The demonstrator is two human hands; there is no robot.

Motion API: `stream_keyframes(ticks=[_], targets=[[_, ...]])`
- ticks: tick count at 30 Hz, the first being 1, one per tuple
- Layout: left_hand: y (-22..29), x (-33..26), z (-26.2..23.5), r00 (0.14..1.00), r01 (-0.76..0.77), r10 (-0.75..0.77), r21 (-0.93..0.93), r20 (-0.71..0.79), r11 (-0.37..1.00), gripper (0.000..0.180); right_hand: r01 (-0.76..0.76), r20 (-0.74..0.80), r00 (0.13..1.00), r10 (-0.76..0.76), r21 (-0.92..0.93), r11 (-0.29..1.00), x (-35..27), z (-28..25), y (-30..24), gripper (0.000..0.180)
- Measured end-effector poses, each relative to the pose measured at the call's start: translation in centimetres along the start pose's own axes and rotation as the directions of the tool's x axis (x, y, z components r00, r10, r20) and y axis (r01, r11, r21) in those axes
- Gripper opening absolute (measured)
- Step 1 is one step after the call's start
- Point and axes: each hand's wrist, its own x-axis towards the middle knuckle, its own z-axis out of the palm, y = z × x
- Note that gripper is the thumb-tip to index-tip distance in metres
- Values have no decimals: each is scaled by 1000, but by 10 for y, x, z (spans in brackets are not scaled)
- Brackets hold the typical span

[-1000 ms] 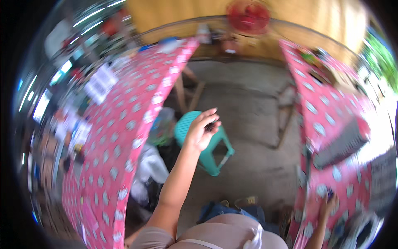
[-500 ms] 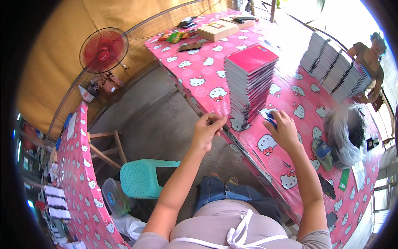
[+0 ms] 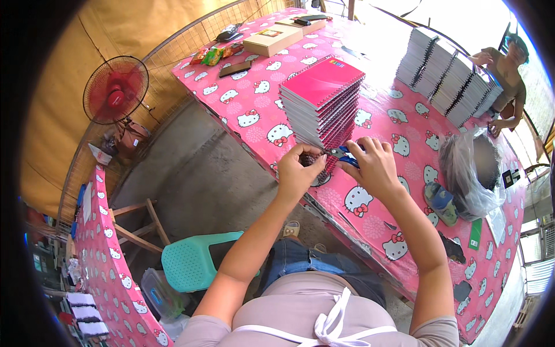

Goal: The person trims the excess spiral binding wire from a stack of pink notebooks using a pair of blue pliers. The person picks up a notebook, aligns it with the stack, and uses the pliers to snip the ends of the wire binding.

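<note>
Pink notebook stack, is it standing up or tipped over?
Standing up: the pink notebook stack rises from the patterned tabletop, piled flat, with its top cover facing upward.

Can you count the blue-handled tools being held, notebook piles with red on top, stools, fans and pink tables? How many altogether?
Blue-handled tool in the right hand: 1
Red-topped notebook pile: 1
Stool: 1
Fan: 1
Pink-covered tables: 2
Total: 6
</note>
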Motion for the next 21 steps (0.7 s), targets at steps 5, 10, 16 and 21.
stream_keyframes(ticks=[5,10,16,21], targets=[[-5,2,-3,996,-93,93,6,-3,996,21,-53,32,998,52,42,998,5,0,4,55],[-6,5,1,998,-58,58,14,-17,998,18,-214,255,948,190,71,974,9,-4,4,55],[-9,6,0,1000,26,-27,-71,-6,997,19,-62,-86,995,57,-54,997,-9,5,15,55],[-16,7,3,992,-127,127,2,3,992,23,-157,139,979,149,45,987,5,3,7,58]])
